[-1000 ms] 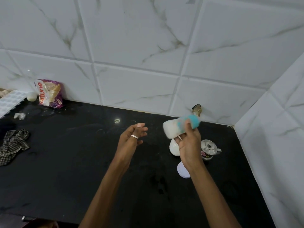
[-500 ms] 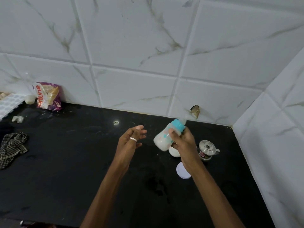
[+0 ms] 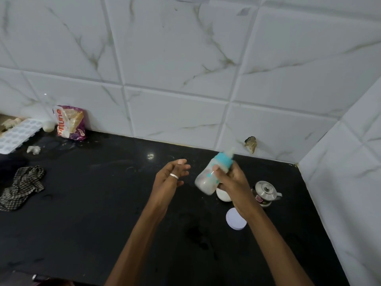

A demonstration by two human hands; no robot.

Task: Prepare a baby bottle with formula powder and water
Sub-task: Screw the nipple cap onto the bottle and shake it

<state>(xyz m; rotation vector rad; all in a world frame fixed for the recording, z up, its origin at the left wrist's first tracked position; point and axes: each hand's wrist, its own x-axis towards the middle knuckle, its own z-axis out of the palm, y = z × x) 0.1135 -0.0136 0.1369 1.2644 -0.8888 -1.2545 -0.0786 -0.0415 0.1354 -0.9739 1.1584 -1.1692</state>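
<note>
My right hand point(image 3: 233, 182) grips a clear baby bottle point(image 3: 207, 178) with a teal collar and teat, held tilted above the black counter point(image 3: 92, 203); milky liquid fills its lower part and the bottle is motion-blurred. My left hand point(image 3: 171, 178), with a ring on one finger, hovers open a little left of the bottle, touching nothing. Behind my right hand sits a white container point(image 3: 223, 196), partly hidden. A round white lid point(image 3: 235, 219) lies flat on the counter below my right wrist.
A small steel kettle point(image 3: 266, 191) stands right of my right hand, near the tiled corner wall. At the far left are a purple food packet point(image 3: 71, 124), a white ice tray point(image 3: 16, 137) and a checked cloth point(image 3: 22, 186).
The bottle swung from lying nearly level, teat to the right, to a steeper tilt with the teat up. My left hand stayed almost still.
</note>
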